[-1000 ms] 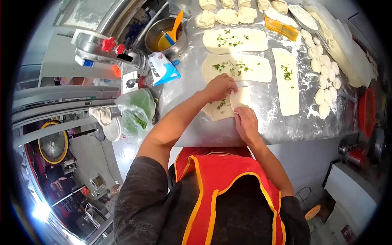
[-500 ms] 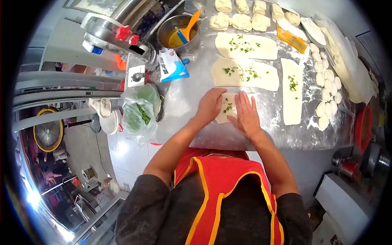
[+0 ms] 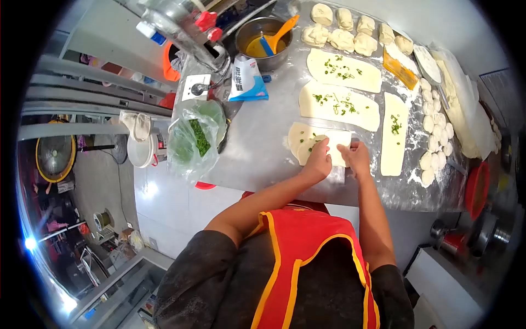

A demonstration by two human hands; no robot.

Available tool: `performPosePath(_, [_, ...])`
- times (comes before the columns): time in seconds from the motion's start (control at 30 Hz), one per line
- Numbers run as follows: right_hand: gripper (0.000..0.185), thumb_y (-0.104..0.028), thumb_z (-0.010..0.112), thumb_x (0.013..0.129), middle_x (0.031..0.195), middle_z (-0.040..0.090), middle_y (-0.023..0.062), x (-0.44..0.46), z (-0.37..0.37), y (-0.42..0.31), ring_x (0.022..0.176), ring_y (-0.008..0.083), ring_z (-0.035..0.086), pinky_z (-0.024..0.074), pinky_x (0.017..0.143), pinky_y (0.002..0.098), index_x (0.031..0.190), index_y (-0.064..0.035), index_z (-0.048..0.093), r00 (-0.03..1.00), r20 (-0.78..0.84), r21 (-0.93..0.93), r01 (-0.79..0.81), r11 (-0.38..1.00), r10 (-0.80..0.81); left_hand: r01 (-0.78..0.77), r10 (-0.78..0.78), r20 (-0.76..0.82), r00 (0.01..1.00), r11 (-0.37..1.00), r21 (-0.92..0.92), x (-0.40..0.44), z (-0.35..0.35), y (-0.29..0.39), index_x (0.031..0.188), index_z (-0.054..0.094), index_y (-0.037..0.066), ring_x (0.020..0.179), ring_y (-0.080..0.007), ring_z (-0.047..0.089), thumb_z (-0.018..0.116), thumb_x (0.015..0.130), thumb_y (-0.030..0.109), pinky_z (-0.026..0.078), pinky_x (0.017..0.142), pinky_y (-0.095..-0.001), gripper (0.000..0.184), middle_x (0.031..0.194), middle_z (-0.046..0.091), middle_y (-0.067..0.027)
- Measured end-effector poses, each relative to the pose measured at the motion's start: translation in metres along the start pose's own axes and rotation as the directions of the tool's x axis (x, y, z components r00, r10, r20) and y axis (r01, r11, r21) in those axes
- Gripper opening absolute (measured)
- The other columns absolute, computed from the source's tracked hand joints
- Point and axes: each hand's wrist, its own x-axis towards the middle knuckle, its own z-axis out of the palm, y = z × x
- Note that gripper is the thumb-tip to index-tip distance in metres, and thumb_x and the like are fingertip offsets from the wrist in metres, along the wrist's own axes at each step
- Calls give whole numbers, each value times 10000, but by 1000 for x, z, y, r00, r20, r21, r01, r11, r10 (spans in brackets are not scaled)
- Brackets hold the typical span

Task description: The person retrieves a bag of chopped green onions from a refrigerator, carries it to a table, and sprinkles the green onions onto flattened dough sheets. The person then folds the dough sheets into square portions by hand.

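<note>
Near the table's front edge lies a partly folded dough sheet [image 3: 297,137] with chopped green onion on it. My left hand [image 3: 319,160] pinches the folded flap near its middle. On the flap's right side, my right hand [image 3: 357,157] grips the edge between thumb and curled fingers. Just beyond are two flat dough sheets, a nearer one [image 3: 329,113] and a farther one [image 3: 359,79], both sprinkled with green onion. A narrow upright sheet [image 3: 393,148] with green onion lies to the right.
A metal pot [image 3: 279,57] with an orange-handled brush stands at the back left, near a blue-white packet [image 3: 247,82]. A bag of chopped greens [image 3: 200,137] hangs by the left edge. Several small dough balls [image 3: 433,140] and a red basin [image 3: 478,189] are on the right.
Both hands lay beside and on the dough half a second ago; now their fingers pinch its folded flap. The view has shifted, so the table's items appear farther right.
</note>
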Motion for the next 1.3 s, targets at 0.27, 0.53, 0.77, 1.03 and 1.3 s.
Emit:
performPosePath(0.27, [275, -196, 704, 762, 685, 613, 110, -28, 22, -41, 638, 174, 603, 481, 605, 312, 906, 9, 589, 952, 79, -79, 301, 950, -295, 301, -284, 133, 949, 704, -643, 12, -8, 1, 1297, 421, -3, 1013, -148, 531, 406, 976, 351, 413, 910, -287, 478, 1121, 552, -75])
performPosePath(0.53, [213, -44, 556, 867, 931, 633, 152, -59, 62, -55, 792, 220, 647, 506, 704, 303, 1069, 24, 558, 886, 148, 178, 413, 893, -439, 164, -162, 31, 986, 982, -92, -3, -90, -5, 1113, 546, -20, 831, -155, 546, 483, 905, 226, 448, 726, -311, 328, 976, 590, -136])
performPosePath(0.77, [535, -348, 351, 977, 1401, 367, 228, -24, 64, -37, 1312, 360, 318, 207, 1100, 440, 1337, 45, 393, 746, 296, -417, 663, 622, -597, 34, 34, -125, 992, 862, 506, -8, -74, 3, 1070, 617, 42, 1001, -328, 565, 559, 781, 251, 458, 849, -425, 362, 1143, 553, -174])
performPosePath(1.03, [607, -399, 262, 979, 1386, 355, 277, 12, 99, -36, 1284, 439, 318, 231, 1061, 514, 1338, 81, 361, 313, 477, -406, 907, 110, -822, 362, -283, -371, 884, 918, 161, 0, -75, -3, 1108, 482, 11, 948, -301, 595, 587, 736, 107, 526, 742, -369, 399, 1092, 529, -171])
performPosePath(1.3, [615, -398, 273, 971, 1424, 325, 239, 78, 102, 13, 1310, 393, 306, 231, 1075, 487, 1374, 66, 316, 412, 570, -565, 824, 24, -711, 265, -162, -382, 910, 935, 234, 5, -57, -24, 1038, 568, -3, 1074, -241, 498, 625, 695, 144, 534, 697, -307, 378, 1134, 494, -99])
